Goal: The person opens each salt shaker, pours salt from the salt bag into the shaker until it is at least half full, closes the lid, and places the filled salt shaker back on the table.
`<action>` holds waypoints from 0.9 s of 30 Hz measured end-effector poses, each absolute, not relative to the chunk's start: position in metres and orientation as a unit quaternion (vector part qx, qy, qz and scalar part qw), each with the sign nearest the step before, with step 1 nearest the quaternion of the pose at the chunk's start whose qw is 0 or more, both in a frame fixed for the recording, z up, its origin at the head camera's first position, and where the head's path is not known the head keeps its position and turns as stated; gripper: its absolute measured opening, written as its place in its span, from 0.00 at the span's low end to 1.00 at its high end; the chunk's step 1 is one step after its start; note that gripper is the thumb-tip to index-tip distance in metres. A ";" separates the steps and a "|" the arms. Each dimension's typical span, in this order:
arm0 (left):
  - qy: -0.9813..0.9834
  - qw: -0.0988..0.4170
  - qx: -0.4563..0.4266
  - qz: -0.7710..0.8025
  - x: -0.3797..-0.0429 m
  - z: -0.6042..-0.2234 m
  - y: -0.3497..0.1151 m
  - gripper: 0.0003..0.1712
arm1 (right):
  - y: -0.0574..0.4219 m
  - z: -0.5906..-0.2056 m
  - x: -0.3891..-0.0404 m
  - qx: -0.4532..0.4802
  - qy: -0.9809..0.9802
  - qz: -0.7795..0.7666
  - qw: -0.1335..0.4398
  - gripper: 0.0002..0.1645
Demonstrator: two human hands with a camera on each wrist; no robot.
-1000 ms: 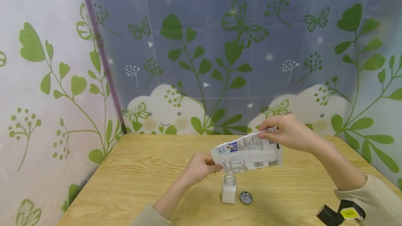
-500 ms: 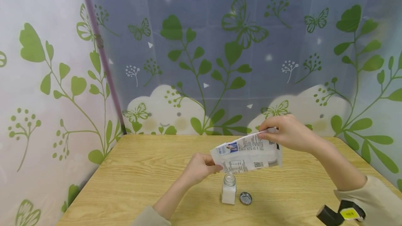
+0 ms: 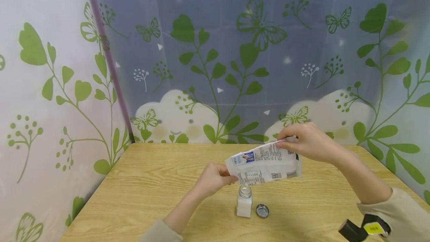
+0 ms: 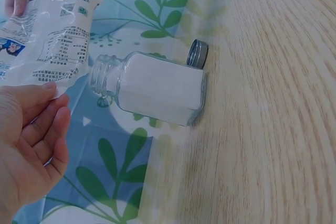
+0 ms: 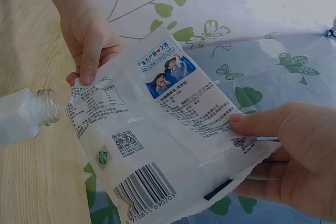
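Note:
A white printed salt bag (image 3: 265, 163) is held tilted in the air, its left end lower than its right. My left hand (image 3: 215, 178) pinches the lower left corner between thumb and fingers. At the raised right end, my right hand (image 3: 307, 143) grips the bag's upper edge, thumb on the printed side in the right wrist view. Just below the bag's low corner stands an uncapped glass jar (image 3: 244, 202), upright and largely filled with white salt (image 4: 157, 85). A faint whitish streak shows between corner and jar mouth in the right wrist view.
A metal screw lid (image 3: 262, 211) lies on the wooden table (image 3: 151, 193), just right of the jar. Behind the table hangs a curtain (image 3: 201, 66) printed with leaves and butterflies. A black device (image 3: 366, 227) sits on the right sleeve.
The hands and the bag stay almost still. Jar and lid keep their places on the table; the whole view shifts only slightly.

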State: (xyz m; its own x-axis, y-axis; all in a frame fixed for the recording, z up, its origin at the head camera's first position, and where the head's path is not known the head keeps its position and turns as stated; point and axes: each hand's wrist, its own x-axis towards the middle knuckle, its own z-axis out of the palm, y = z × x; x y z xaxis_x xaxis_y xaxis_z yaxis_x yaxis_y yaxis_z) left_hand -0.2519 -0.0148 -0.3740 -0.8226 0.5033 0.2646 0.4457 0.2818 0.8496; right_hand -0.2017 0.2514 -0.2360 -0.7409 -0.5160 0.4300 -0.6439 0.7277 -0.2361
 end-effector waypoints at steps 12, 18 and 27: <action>0.815 0.024 0.280 0.507 -0.251 -0.372 -0.013 0.06 | 0.258 -0.243 -0.201 0.324 -0.908 0.194 0.180 0.02; 0.821 0.024 0.273 0.500 -0.252 -0.372 -0.014 0.05 | 0.260 -0.248 -0.200 0.307 -0.914 0.207 0.168 0.02; 0.832 0.012 0.278 0.480 -0.251 -0.370 -0.013 0.08 | 0.266 -0.255 -0.197 0.282 -0.919 0.225 0.161 0.04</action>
